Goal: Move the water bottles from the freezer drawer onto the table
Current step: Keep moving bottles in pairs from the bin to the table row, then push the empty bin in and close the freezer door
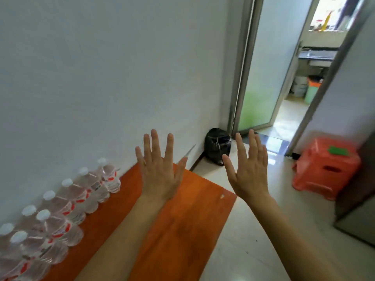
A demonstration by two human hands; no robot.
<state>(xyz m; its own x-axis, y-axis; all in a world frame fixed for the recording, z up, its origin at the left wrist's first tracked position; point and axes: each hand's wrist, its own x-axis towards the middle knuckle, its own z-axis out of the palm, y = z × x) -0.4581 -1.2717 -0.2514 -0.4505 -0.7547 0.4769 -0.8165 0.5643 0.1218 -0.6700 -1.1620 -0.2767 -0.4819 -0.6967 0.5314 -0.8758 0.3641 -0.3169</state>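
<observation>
- Nearest the camera, at the lower left, the water bottles (67, 201) stand upright on the orange bench (182, 230), clear with white caps and red labels.
- They form a line along the white wall (101, 67); at the near end a second line stands in front of the first. Eight caps show.
- Two bare forearms reach forward from the bottom edge, the left one over the bench, the right one over the pale tiled floor (253, 230).
- Left hand (158, 175): raised above the far part of the bench, back toward the camera, fingers straight and spread wide, holding nothing.
- Right hand (250, 171): raised at about the same height, just past the bench's right edge and over the floor, fingers straight and a little closer together, thumb out, holding nothing.
- Neither hand touches a bottle; the closest bottle is well to the left of the left hand.
- At the right edge stands a dark cabinet (357, 199), only partly in view.
- Beyond it sits a red plastic stool (326, 169) with a small green object (337, 150) on top.
- Farther off, a tied black bag (216, 146) rests on the floor in the corner where the wall meets a metal-framed door (257, 78).
- Through the open doorway another room shows, blurred, with containers on its floor.
</observation>
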